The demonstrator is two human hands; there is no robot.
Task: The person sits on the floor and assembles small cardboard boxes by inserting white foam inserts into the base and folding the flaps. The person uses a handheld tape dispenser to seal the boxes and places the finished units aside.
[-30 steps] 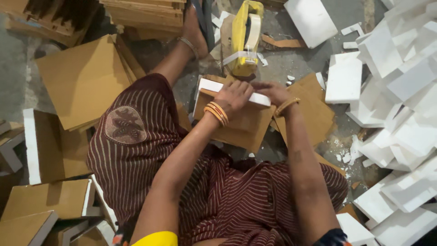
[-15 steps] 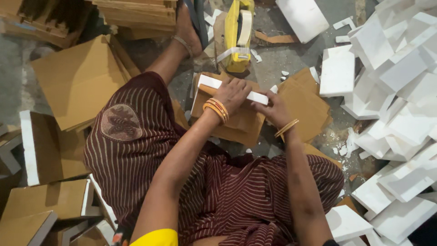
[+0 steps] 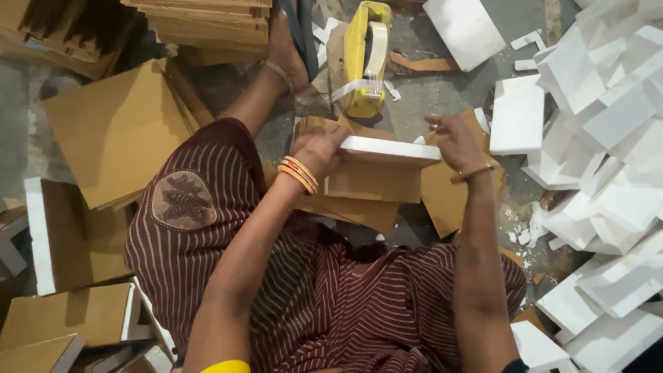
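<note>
Only the head view here, looking straight down at my lap and the floor.

My left hand [image 3: 319,148] is closed around the left end of a white foam slab [image 3: 387,148], thumb on top and fingers tucked under, so it sits flat against the brown cardboard piece [image 3: 376,181] just beneath it. I'd guess I'm pinning it there so the two edges line up and don't slide. My right hand [image 3: 456,141] is at the slab's right end, fingers loosely curled and touching the corner, more steadying than gripping; whether it's properly clamped I can't tell from this angle. Both pieces are up off the floor, between my knees, right in front of me.

The yellow tape dispenser [image 3: 364,59] stands on the floor just past the slab, near my foot [image 3: 286,48], probably parked there so it's an easy reach. More flat cardboard sheets [image 3: 117,131] lie on the floor off my left knee, with a tall stack of cardboard [image 3: 207,21] at the far edge. The big pile of white foam pieces [image 3: 608,138] covers the floor on my right side, within arm's reach. Finished-looking foam-and-cardboard blocks [image 3: 62,318] sit at the near left corner.
</note>
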